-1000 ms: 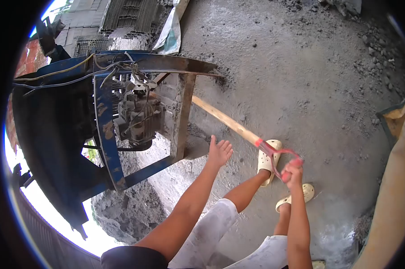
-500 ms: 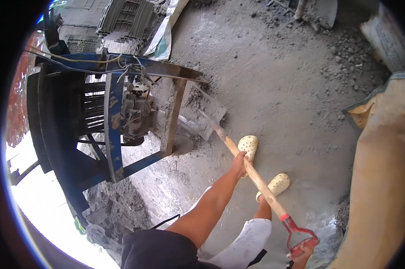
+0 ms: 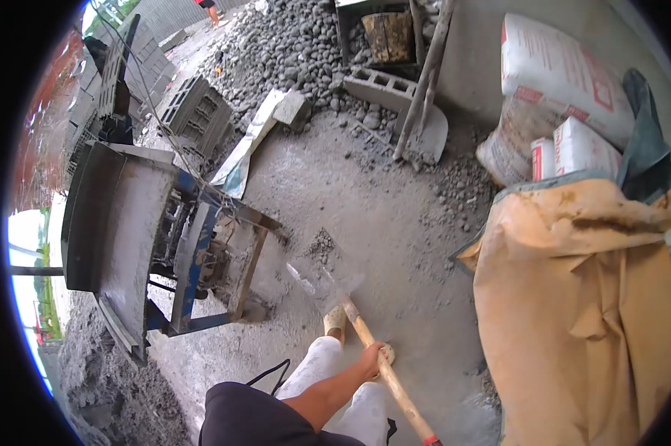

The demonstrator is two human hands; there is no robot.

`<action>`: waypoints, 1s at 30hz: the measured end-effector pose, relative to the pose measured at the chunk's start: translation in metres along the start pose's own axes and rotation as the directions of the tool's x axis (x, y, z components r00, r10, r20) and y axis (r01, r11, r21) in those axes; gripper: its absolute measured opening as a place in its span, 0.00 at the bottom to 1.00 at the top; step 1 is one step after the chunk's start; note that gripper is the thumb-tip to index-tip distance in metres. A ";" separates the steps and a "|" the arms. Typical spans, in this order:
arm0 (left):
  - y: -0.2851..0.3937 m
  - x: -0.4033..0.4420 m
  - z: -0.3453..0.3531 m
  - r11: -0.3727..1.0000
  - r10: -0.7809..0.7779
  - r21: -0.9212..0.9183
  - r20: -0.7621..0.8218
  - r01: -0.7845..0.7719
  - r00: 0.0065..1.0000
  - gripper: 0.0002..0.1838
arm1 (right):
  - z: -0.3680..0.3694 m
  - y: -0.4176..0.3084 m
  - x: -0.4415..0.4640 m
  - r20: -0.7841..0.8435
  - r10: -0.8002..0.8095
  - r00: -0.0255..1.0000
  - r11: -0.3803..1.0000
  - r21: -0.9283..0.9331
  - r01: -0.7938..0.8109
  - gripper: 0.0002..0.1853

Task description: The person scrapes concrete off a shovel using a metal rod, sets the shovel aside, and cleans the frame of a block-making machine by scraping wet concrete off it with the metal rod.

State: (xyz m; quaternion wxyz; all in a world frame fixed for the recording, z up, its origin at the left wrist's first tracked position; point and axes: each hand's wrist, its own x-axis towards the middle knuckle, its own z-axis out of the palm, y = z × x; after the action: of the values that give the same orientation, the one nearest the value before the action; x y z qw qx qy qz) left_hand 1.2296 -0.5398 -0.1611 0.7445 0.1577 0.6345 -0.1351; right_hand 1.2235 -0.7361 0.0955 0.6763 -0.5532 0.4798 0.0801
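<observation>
My left hand is wrapped around the wooden shaft of a shovel, about midway along it. The metal blade points away from me, low over the wet concrete floor, with a small heap of grey gravel at its far end. Only the start of the shovel's red handle shows at the bottom edge. My right hand is outside the view. Beneath the shaft are my feet in pale yellow clogs.
To the left stands a blue-framed machine. Concrete blocks and a stone pile lie behind. Another shovel leans at the back. Cement bags and a tan tarp occupy the right. A person's leg shows far off.
The view has tilted up, bringing the stones, bags and blocks in. The shovel's blade now sits farther from the machine's frame. My right hand, earlier on the red handle, has left the view.
</observation>
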 end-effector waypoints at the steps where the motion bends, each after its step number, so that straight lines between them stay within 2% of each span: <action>1: 0.009 -0.006 0.013 1.000 -0.004 -0.031 0.051 0.006 0.999 0.07 | 0.008 -0.012 -0.002 -0.003 -0.006 1.000 1.000 0.021 0.006 0.10; 2: 0.024 -0.027 0.035 0.999 0.042 -0.001 -0.011 -0.042 0.999 0.08 | 0.017 -0.024 -0.005 -0.008 -0.014 1.000 0.999 0.038 0.014 0.10; 5: 0.072 -0.016 0.069 0.994 0.092 0.050 0.010 -0.092 0.996 0.10 | 0.055 -0.056 -0.008 -0.019 -0.022 1.000 0.997 0.077 0.024 0.10; 7: 0.115 -0.001 0.101 0.991 0.125 0.066 -0.090 -0.120 0.988 0.11 | 0.087 -0.078 -0.006 -0.028 -0.027 0.999 0.995 0.095 0.029 0.09; 10: 0.215 0.008 0.164 0.978 0.194 0.116 -0.224 -0.172 0.955 0.10 | 0.148 -0.109 0.005 -0.023 -0.043 0.999 0.989 0.139 0.046 0.09; 13: 0.330 0.035 0.228 0.881 0.420 0.323 -0.201 -0.345 0.885 0.16 | 0.203 -0.140 0.016 0.047 -0.016 0.999 0.977 0.214 0.005 0.09; 14: 0.376 0.000 0.261 0.874 0.429 0.316 -0.145 -0.369 0.892 0.16 | 0.225 -0.146 0.021 0.086 0.006 0.996 0.961 0.274 -0.029 0.09; 15: 0.415 0.004 0.296 0.840 0.526 0.255 -0.159 -0.480 0.836 0.16 | 0.247 -0.149 0.028 0.133 0.032 0.991 0.942 0.327 -0.075 0.09; 16: 0.460 -0.024 0.329 0.798 0.556 0.326 -0.071 -0.507 0.828 0.15 | 0.270 -0.154 0.035 0.182 0.076 0.980 0.932 0.336 -0.134 0.09; 17: 0.498 -0.067 0.362 0.744 0.630 0.312 -0.031 -0.591 0.776 0.19 | 0.292 -0.155 0.045 0.242 0.137 0.961 0.916 0.337 -0.216 0.09; 18: 0.532 -0.113 0.387 0.636 0.741 0.302 0.019 -0.711 0.671 0.26 | 0.311 -0.159 0.063 0.332 0.244 0.911 0.901 0.271 -0.339 0.09; 19: 0.565 -0.133 0.406 0.513 0.823 0.163 0.186 -0.843 0.537 0.32 | 0.330 -0.163 0.081 0.417 0.347 0.840 0.873 0.184 -0.451 0.10; 20: 0.595 -0.169 0.425 0.396 0.881 0.178 0.202 -0.901 0.428 0.30 | 0.361 -0.174 0.087 0.491 0.440 0.752 0.836 0.083 -0.543 0.11; 21: 0.622 -0.181 0.440 0.241 0.933 0.284 0.197 -0.928 0.302 0.28 | 0.397 -0.180 0.095 0.455 0.557 0.694 0.757 0.065 -0.650 0.10; 22: 0.646 -0.184 0.455 0.151 0.963 0.324 0.165 -0.934 0.214 0.26 | 0.428 -0.194 0.096 0.418 0.661 0.624 0.668 0.051 -0.742 0.09; 23: 0.667 -0.190 0.464 0.218 0.942 0.294 0.186 -0.931 0.279 0.25 | 0.439 -0.204 0.107 0.410 0.625 0.665 0.710 0.056 -0.702 0.09; 26: 0.689 -0.187 0.471 0.410 0.900 0.225 0.056 -0.884 0.432 0.24 | 0.462 -0.236 0.138 0.412 0.516 0.751 0.805 0.068 -0.590 0.11; 28: 0.682 -0.138 0.466 0.572 0.820 0.091 -0.047 -0.815 0.570 0.21 | 0.438 -0.267 0.187 0.539 0.375 0.755 0.906 -0.039 -0.422 0.12; 29: 0.680 -0.092 0.460 0.643 0.765 0.036 -0.071 -0.765 0.640 0.14 | 0.446 -0.283 0.196 0.515 0.326 0.793 0.933 -0.042 -0.357 0.11; 30: 0.670 -0.092 0.452 0.717 0.691 -0.062 -0.070 -0.694 0.720 0.09 | 0.464 -0.302 0.194 0.488 0.276 0.828 0.956 -0.049 -0.290 0.10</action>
State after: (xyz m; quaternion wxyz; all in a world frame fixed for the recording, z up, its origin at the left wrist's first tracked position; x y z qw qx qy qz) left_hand 1.8919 -0.1116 0.0377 0.7335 0.3547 0.5501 0.1833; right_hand 1.7786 -0.5485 0.1212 0.7637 -0.4284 0.3703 0.3101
